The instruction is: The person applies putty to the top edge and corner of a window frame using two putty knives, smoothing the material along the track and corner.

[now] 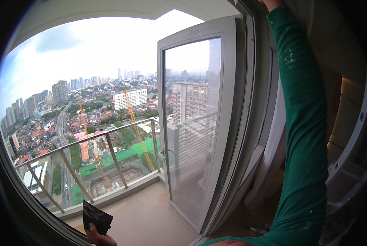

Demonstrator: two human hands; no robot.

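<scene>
At the lower left, my left hand (96, 237) is closed on a thin black sheet (97, 218), its thumb lying across the face. The sheet has straight edges and is held up over the balcony floor; its exact kind cannot be made out. My right arm, in a green sleeve with pale paint-like specks, stretches up along the right side. Only part of my right hand (272, 3) shows at the top edge, by the upper door frame (249, 53). Its fingers are cut off by the picture's edge, so whatever they touch is hidden.
A grey-framed glass door (228, 82) stands swung outward, its handle (163, 154) on the left edge. Beyond the balcony floor (138, 209) runs a glass railing (109, 151), with a high drop to the city. A pale curtain (273, 151) hangs indoors behind my right arm.
</scene>
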